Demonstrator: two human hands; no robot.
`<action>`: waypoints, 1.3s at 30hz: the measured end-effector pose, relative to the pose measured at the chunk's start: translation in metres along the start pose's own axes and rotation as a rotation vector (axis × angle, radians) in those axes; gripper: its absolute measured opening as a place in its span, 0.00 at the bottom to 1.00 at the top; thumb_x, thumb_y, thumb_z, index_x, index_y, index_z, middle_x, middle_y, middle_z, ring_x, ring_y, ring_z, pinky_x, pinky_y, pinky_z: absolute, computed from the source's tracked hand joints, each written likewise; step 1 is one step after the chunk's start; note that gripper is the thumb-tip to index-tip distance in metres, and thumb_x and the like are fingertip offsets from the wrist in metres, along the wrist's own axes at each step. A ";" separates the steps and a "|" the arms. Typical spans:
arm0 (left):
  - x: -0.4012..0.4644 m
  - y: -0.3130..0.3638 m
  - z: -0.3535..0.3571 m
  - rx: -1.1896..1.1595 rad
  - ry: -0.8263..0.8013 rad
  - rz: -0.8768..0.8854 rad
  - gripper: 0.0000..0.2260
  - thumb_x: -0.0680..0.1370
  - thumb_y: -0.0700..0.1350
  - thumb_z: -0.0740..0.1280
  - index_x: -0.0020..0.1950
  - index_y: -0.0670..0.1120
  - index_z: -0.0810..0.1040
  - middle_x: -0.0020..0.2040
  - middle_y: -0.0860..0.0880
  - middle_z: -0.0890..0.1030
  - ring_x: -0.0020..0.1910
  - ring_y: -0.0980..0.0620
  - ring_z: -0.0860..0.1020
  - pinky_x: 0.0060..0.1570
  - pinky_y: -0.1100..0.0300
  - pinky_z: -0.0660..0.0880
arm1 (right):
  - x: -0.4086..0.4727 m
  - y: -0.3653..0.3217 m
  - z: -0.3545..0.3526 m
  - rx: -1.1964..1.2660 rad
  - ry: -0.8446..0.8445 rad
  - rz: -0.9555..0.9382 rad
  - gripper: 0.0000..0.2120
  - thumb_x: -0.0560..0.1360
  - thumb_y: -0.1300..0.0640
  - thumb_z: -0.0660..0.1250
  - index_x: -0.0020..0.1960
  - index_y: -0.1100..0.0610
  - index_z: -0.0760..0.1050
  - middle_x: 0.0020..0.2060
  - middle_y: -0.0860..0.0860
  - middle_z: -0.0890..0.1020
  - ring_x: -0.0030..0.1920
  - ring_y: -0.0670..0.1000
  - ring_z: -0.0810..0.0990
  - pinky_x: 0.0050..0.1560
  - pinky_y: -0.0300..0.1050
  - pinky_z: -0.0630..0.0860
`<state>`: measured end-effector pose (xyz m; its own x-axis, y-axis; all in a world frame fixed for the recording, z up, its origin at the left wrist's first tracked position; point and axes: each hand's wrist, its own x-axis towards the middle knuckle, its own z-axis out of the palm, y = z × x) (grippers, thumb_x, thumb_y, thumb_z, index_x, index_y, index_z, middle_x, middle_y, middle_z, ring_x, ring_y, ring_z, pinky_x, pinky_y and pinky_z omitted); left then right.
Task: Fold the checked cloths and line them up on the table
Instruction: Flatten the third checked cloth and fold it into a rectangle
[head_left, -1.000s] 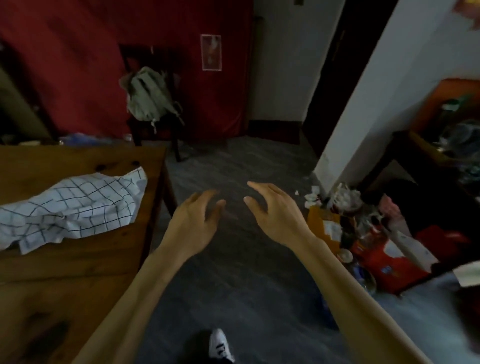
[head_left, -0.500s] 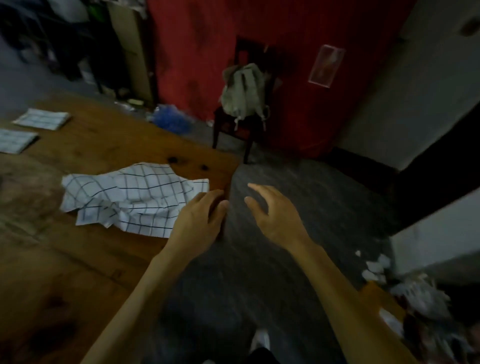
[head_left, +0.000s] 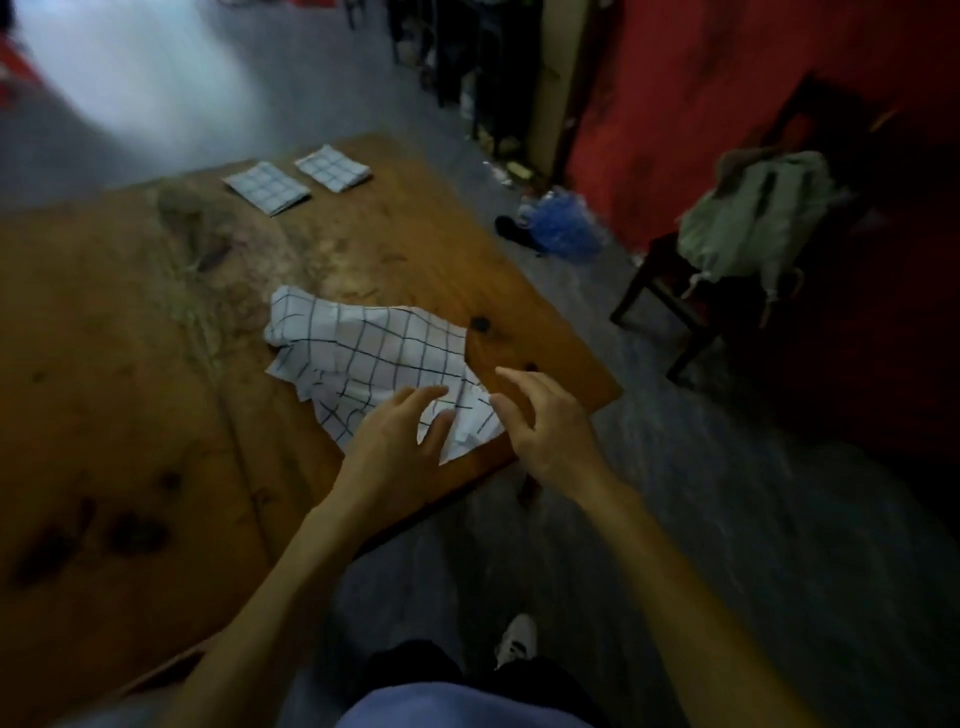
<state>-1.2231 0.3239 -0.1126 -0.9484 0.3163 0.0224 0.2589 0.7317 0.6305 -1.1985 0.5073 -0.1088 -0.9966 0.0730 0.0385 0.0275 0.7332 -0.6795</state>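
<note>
Crumpled checked cloth, near right corner of table: reach before the first fold.

Item: crumpled checked cloth (head_left: 374, 364), unfolded, lying by the near right corner of the wooden table (head_left: 130, 389). Left hand (head_left: 395, 441) over its near edge, fingers loosely spread, holding nothing; whether they touch the fabric cannot be told. Right hand (head_left: 540, 421) just right of the cloth's corner, fingers loosely curled and apart, empty. Two folded checked cloths (head_left: 267, 187), (head_left: 332, 167) side by side at the far edge. Judged step: taking hold of the third cloth. Next move calls for pinching two corners and spreading it flat before folding.
</note>
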 end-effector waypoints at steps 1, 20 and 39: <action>0.001 -0.002 0.003 -0.003 0.013 -0.035 0.17 0.80 0.53 0.60 0.67 0.50 0.71 0.63 0.48 0.75 0.58 0.53 0.74 0.56 0.57 0.73 | 0.008 0.004 0.000 0.015 -0.030 -0.029 0.19 0.80 0.47 0.60 0.69 0.52 0.70 0.64 0.48 0.75 0.58 0.38 0.68 0.52 0.24 0.63; 0.052 -0.092 0.092 0.211 -0.105 -0.255 0.21 0.77 0.51 0.66 0.69 0.47 0.69 0.63 0.45 0.74 0.60 0.49 0.71 0.57 0.58 0.69 | 0.085 0.053 0.098 -0.007 -0.276 -0.116 0.17 0.78 0.50 0.61 0.65 0.52 0.74 0.60 0.49 0.78 0.62 0.49 0.74 0.66 0.52 0.66; 0.118 -0.099 0.069 -0.107 0.143 -0.325 0.05 0.78 0.45 0.64 0.43 0.47 0.74 0.37 0.51 0.76 0.35 0.56 0.73 0.34 0.62 0.71 | 0.137 0.023 0.106 0.160 -0.117 0.138 0.13 0.79 0.58 0.62 0.63 0.56 0.74 0.58 0.49 0.77 0.59 0.43 0.72 0.59 0.36 0.70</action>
<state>-1.3479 0.3300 -0.2256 -0.9959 -0.0156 -0.0886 -0.0734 0.7104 0.6999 -1.3431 0.4626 -0.1963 -0.9867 0.0797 -0.1418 0.1610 0.6048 -0.7800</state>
